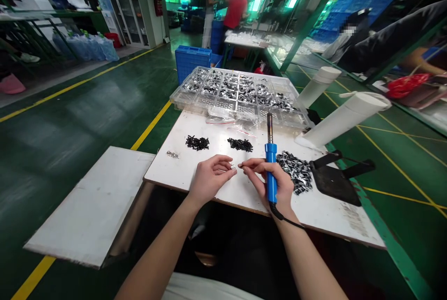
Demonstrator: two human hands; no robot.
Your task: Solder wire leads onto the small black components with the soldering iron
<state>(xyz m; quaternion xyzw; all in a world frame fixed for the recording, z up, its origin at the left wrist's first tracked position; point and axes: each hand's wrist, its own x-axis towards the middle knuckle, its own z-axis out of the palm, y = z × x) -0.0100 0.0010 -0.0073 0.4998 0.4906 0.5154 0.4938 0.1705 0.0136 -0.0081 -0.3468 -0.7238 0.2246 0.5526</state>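
My left hand (211, 176) pinches a small silvery metal piece (233, 167) over the white tabletop (171, 174). Close to it on the right, my right hand (270, 179) has thumb and index fingertips together at a tiny part too small to name. The same hand holds a blue-handled soldering iron (271, 170) upright, its metal tip upward and its black cord over the wrist. Beyond the hands are two piles of small black parts, a left one (197, 143) and a right one (240, 144). A heap of black and silver pieces (296, 172) lies beside my right hand.
A clear compartment tray (286, 118) of metallic parts spans the table's back. White rolls (344, 121) and a black stand (335, 181) are at the right. A white board (87, 202) is at the left, blue crates (193, 63) behind. People stand farther back.
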